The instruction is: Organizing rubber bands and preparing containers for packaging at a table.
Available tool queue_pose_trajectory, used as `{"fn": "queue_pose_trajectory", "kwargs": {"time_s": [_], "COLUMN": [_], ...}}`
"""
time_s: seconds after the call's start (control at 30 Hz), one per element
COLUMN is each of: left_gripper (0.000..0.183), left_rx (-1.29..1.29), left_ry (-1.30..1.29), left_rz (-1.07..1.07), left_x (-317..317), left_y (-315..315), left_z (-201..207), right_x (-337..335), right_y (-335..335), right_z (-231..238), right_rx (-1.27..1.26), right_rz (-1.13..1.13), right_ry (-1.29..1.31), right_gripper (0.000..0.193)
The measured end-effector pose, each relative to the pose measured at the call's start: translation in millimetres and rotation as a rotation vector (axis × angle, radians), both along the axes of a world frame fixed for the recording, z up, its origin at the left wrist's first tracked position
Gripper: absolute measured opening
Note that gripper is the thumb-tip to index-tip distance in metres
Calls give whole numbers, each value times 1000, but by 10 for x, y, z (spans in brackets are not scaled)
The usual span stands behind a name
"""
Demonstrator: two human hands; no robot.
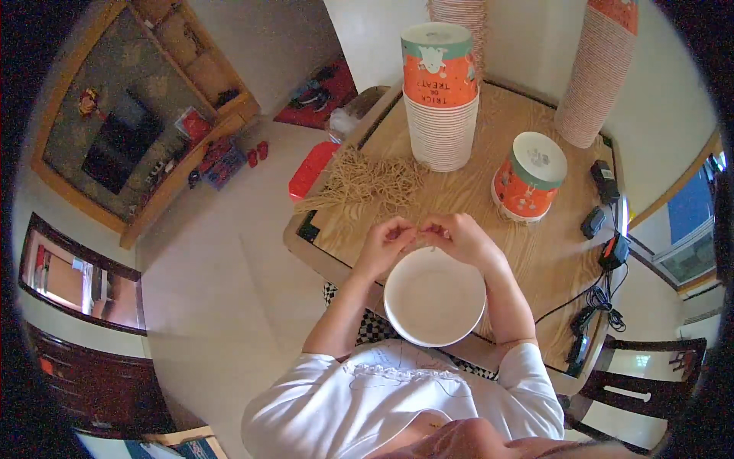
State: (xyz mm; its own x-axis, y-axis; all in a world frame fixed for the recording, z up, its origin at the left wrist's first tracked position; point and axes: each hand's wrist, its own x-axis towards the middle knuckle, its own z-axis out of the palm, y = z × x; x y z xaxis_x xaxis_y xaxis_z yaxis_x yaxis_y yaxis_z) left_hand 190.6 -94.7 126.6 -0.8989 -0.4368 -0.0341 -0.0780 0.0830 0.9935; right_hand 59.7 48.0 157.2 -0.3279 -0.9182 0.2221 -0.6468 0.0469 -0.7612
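My left hand (384, 243) and my right hand (459, 236) meet above the far rim of a white paper bowl (434, 297) at the table's near edge. Fingertips of both hands pinch a thin tan string (425, 242) between them. A loose pile of the same tan strings (368, 183) lies just beyond my hands on the wooden table (550, 252).
A tall stack of orange-and-white paper bowls (440, 96) stands behind the pile, a short stack (530, 176) to its right, taller stacks (596, 73) at the back. Black chargers and cables (604, 229) lie along the right edge. A dark chair (642, 382) is at right.
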Motion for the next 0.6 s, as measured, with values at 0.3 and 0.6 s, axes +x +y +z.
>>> {"fn": "queue_pose_trajectory", "kwargs": {"time_s": [0.3, 0.6], "left_gripper": [13, 12], "left_rx": [-3, -19], "left_ry": [47, 55], "left_rz": [-4, -1], "left_x": [-8, -17], "left_y": [-23, -36], "left_z": [-80, -116], "right_x": [-8, 3], "right_y": [-2, 1], "right_z": [22, 34], "right_rx": [64, 38], "right_rz": [-46, -20], "right_ry": [1, -13], "right_gripper": [16, 15]}}
